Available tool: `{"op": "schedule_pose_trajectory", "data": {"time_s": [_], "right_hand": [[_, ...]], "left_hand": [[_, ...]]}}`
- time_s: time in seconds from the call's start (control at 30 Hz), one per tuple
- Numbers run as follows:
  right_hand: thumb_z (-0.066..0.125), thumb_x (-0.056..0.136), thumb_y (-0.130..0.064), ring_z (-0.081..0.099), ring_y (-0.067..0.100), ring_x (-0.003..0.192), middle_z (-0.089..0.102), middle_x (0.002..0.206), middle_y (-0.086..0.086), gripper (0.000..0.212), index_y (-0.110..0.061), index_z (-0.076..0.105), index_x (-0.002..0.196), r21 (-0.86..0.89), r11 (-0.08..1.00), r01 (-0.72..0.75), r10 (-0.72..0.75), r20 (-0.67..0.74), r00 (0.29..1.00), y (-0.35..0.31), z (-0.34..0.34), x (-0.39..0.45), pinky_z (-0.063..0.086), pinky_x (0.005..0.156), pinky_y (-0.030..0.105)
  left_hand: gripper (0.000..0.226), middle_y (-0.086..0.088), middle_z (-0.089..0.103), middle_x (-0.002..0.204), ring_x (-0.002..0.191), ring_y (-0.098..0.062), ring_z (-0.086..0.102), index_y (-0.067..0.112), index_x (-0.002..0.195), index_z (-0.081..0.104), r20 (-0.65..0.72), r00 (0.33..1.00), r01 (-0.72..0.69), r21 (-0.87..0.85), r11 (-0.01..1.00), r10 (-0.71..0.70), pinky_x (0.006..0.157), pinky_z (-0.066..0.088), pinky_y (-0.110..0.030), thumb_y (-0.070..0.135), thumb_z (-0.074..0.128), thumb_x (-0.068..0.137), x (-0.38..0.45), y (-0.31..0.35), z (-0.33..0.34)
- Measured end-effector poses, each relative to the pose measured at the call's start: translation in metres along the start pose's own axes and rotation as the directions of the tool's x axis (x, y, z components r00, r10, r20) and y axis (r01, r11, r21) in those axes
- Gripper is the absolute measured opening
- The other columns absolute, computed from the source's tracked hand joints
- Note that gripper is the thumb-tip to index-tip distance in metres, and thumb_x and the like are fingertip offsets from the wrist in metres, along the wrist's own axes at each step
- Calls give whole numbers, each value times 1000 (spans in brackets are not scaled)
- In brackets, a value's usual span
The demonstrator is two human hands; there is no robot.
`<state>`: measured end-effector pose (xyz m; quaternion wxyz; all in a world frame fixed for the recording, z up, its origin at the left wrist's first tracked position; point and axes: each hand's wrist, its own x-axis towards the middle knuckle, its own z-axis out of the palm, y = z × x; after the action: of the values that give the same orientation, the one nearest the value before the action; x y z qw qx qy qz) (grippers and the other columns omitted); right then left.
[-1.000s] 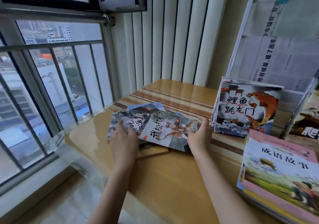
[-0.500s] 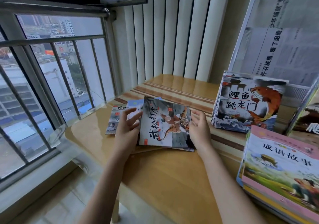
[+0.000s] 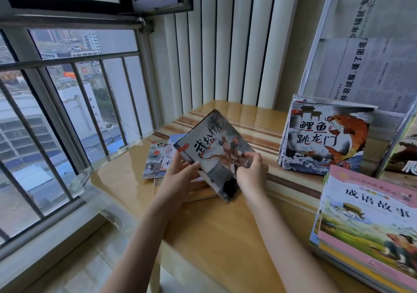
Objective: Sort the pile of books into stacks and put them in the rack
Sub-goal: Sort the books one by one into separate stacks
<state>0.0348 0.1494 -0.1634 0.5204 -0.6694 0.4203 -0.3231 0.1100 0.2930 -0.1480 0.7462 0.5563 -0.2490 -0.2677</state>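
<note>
A thin grey picture book with a tiger on its cover [image 3: 212, 143] is tilted up off the wooden table [image 3: 216, 227]. My left hand [image 3: 180, 177] grips its left edge and my right hand [image 3: 250, 173] pinches its lower right part. Under and left of it lie a few more thin books [image 3: 158, 157] in a loose pile. A stack of books with a red carp on the front cover [image 3: 325, 139] stands leaning in the wire rack [image 3: 388, 123] at the right. A flat stack topped by a pink-edged book [image 3: 370, 225] lies at the near right.
A barred window [image 3: 67, 103] runs along the left, with vertical blinds [image 3: 225, 44] behind the table. A newspaper [image 3: 372, 55] stands propped behind the rack. Another book [image 3: 406, 157] shows at the far right edge. Tiled floor [image 3: 74, 268] lies below the table's left edge.
The grey tiger book has gone from lying flat on the pile to being lifted and tilted up in both hands. My right hand has shifted onto its cover.
</note>
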Motion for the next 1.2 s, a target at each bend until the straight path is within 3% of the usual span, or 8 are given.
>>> {"op": "schedule_pose_trajectory", "data": {"time_s": [0.2,0.3,0.43,0.53,0.63,0.8,1.03,1.2], "right_hand": [[43,95,-28,45,32,119,40,137,15,50,-23,27,142,-184,980,70,-90,-101,991,0,-18,8,46,92,44],[40,90,-58,61,22,96,64,112,5,53,-20,47,126,-225,967,120,-119,17,993,0,-28,11,53,75,34],[61,87,-42,64,19,69,71,78,2,27,-16,67,85,-214,967,138,-98,189,977,5,-41,17,42,55,24],[59,89,-42,62,26,70,69,79,8,28,-15,65,85,-258,961,99,-86,61,994,7,-43,24,40,56,28],[53,92,-43,57,24,74,63,88,5,33,-11,57,96,-426,902,67,-107,-70,992,11,-49,25,33,50,26],[56,92,-38,49,15,63,57,84,3,30,-9,55,100,-452,892,9,-32,-43,999,18,-49,30,31,48,25],[54,94,-32,53,27,80,54,93,9,30,-4,50,104,-215,975,-56,0,-253,967,17,-48,29,42,63,34],[56,92,-34,60,30,83,60,93,9,32,-4,54,102,-212,973,-90,46,-204,978,20,-46,31,48,65,35]], "left_hand": [[26,-6,70,97,89,-30,69,23,116,56,-254,965,-29,114,993,57,77,57,-51,13,57,92,2,-2,-4],[21,-4,70,100,91,-29,70,31,104,59,-228,970,-46,149,988,80,78,57,-49,16,61,90,1,-1,-5],[10,-3,69,102,93,-25,68,31,98,60,-230,964,-71,268,961,135,81,56,-50,22,57,93,4,-7,-7],[15,2,68,88,83,-21,66,28,92,60,-306,839,-158,653,740,449,69,54,-43,33,47,97,5,-17,-7],[25,-7,68,105,103,-29,59,20,109,64,-547,668,98,738,668,505,80,45,-37,27,45,95,10,-19,-20],[37,-8,60,125,126,-26,45,15,114,65,-401,843,304,905,299,357,108,29,-39,37,47,89,21,-32,-22],[39,-7,37,149,143,-23,21,13,122,58,-371,855,265,913,309,362,118,5,-40,36,52,91,22,-32,-23],[65,-9,21,157,147,-23,7,7,148,24,-296,908,235,946,224,296,117,-2,-44,39,42,95,33,-26,-16]]}}
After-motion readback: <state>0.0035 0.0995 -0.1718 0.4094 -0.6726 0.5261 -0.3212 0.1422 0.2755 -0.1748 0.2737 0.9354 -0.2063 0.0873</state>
